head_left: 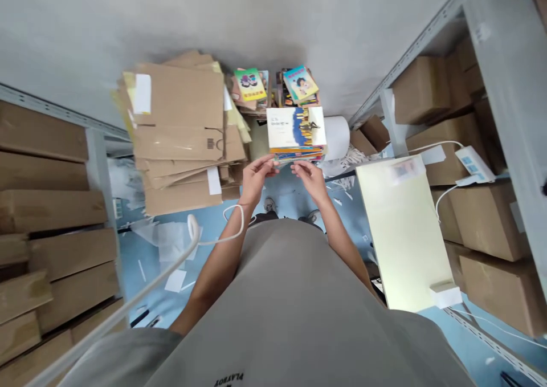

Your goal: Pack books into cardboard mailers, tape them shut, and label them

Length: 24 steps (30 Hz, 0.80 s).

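In front of me stands a stack of books (280,127), topped by a white cover with a blue and yellow picture. My left hand (257,175) is at the near left corner of this stack, thumb and fingertips pressed together. Close to the near right corner is my right hand (310,177), its thumb and fingers also drawn together in a pinch. Whatever lies between the fingertips is too small to make out. Behind the stack are a pile with a green and yellow book (249,85) on top and another with a light blue book (300,84).
Flattened cardboard boxes (179,99) are piled on the left. A white roll (336,138) stands right of the books. A pale board (401,233) and a power strip (475,165) are at the right. Shelves of cartons (64,210) flank both sides; a white cable (141,293) crosses the lower left.
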Tool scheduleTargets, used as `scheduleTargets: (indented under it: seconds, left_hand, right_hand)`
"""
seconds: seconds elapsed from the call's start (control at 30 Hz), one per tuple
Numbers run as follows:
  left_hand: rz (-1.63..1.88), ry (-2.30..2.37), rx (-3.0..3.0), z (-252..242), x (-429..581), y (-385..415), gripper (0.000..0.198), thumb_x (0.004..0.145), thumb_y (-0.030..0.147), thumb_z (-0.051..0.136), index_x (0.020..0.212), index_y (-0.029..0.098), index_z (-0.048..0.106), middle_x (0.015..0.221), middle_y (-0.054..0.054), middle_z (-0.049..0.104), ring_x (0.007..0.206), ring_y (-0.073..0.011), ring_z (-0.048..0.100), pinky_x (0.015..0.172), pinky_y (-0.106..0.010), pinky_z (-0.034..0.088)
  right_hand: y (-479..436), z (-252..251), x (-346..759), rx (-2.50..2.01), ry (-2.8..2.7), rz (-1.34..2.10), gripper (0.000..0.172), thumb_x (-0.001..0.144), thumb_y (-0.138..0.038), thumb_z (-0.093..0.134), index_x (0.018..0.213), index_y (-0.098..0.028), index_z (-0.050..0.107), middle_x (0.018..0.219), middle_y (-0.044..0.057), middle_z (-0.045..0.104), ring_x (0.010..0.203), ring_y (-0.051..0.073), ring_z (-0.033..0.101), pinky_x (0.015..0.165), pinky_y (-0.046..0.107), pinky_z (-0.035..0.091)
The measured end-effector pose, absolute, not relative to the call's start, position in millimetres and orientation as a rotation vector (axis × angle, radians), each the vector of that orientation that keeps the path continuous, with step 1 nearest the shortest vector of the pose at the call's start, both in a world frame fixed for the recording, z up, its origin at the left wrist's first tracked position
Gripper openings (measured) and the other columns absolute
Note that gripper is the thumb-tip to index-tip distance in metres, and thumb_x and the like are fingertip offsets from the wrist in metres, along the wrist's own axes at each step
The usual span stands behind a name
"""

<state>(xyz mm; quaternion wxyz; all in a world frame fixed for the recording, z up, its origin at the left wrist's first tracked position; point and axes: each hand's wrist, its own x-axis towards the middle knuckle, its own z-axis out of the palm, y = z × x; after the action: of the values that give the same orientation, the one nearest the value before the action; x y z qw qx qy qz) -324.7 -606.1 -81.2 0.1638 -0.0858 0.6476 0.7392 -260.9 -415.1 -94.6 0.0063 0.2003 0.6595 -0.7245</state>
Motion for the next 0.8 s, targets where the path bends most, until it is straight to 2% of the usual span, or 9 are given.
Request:
scheduleTargets:
  seconds: [0.07,0.2,0.37,0.47,0.57,0.67,0.8]
  left_hand:
    - [2.167,1.883,-0.318,-82,-340,-644,0.055,0.077,0.063,0.096,0.110,0.021,0.087,0.101,-0.009,0.085,0.082,-0.0210,0.078,0.082,-0.036,0.066]
    - [2.216,1.997,-0.502,-90,-365,-712,0.043,0.073,0.053,0.098,0.097,0.021,0.083,0.093,-0.006,0.082,0.086,-0.0202,0.077,0.082,-0.033,0.064]
    - [2.291,2.031,-0.576,-97,-386,-766,0.034,0.077,0.047,0.092,0.098,0.022,0.084,0.101,-0.007,0.084,0.091,-0.0215,0.078,0.087,-0.034,0.066]
    - [2.314,2.034,-0.591,-102,-397,-779,0.031,0.083,0.044,0.086,0.104,0.021,0.084,0.113,-0.009,0.086,0.100,-0.0232,0.081,0.095,-0.036,0.066]
    - [2.322,1.998,-0.658,-111,-405,-781,0.028,0.089,0.041,0.081,0.109,0.021,0.082,0.120,-0.011,0.086,0.112,-0.0239,0.081,0.106,-0.038,0.064]
    - [2.302,2.020,-0.663,-119,-408,-777,0.030,0.089,0.041,0.083,0.110,0.021,0.080,0.123,-0.012,0.085,0.121,-0.0244,0.080,0.114,-0.038,0.061]
    - [2.309,2.051,-0.628,-122,-406,-775,0.037,0.086,0.049,0.084,0.108,0.020,0.079,0.119,-0.013,0.084,0.121,-0.0257,0.079,0.113,-0.040,0.061]
  right_hand:
    - [-454,-96,-288,0.510,2.064,-2.236,0.059,0.087,-0.079,0.084,0.114,-0.027,0.081,0.119,0.011,0.088,0.110,0.028,0.083,0.107,0.045,0.066]
    - [-522,-104,-333,0.378,2.088,-2.191,0.052,0.089,-0.073,0.085,0.110,-0.025,0.083,0.121,0.011,0.087,0.115,0.029,0.082,0.111,0.046,0.065]
    - [-573,-116,-368,0.470,2.126,-2.083,0.040,0.090,-0.058,0.090,0.110,-0.024,0.082,0.129,0.011,0.086,0.127,0.029,0.080,0.118,0.046,0.062]
    - [-590,-120,-380,0.571,2.049,-2.072,0.037,0.090,-0.049,0.091,0.113,-0.023,0.079,0.134,0.012,0.083,0.124,0.027,0.080,0.104,0.042,0.070]
    - [-598,-121,-392,0.669,1.954,-2.043,0.041,0.088,-0.046,0.093,0.115,-0.022,0.074,0.130,0.010,0.081,0.106,0.023,0.082,0.079,0.034,0.074]
    - [-603,-122,-404,0.737,1.916,-1.999,0.047,0.083,-0.047,0.099,0.111,-0.023,0.071,0.112,0.006,0.081,0.085,0.018,0.080,0.060,0.026,0.068]
    - [-612,-127,-418,0.801,2.014,-1.887,0.046,0.078,-0.046,0.103,0.096,-0.024,0.066,0.082,-0.001,0.076,0.062,0.015,0.071,0.048,0.024,0.055]
